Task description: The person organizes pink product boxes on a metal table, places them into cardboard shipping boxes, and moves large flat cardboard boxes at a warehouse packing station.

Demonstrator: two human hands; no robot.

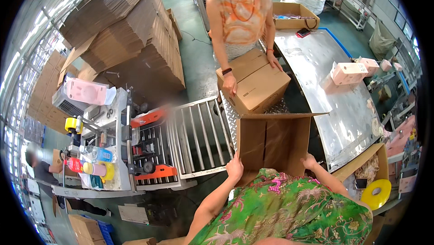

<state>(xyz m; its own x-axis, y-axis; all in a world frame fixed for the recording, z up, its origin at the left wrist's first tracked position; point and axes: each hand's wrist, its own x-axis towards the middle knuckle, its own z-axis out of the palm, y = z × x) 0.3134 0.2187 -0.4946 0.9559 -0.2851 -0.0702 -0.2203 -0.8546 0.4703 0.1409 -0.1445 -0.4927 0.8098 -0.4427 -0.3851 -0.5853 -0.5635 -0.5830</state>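
Note:
An open brown cardboard box (286,143) stands right in front of me, its mouth turned toward me and its inside bare. My left hand (234,168) grips its left edge, fingers closed. On the opposite side, my right hand (309,161) is closed on the lower right edge. Just beyond it, a co-worker rests both hands on a closed cardboard box (260,82), which sits on a metal tread plate (232,117).
Left of me runs a roller conveyor (199,132) with a box-sealing machine (151,150); bottles (97,153) crowd its side table. Flattened cartons (122,32) are piled behind. On the right, a metal table (337,123) bears pink boxes (349,73). Yellow tape (376,194) lies near my right elbow.

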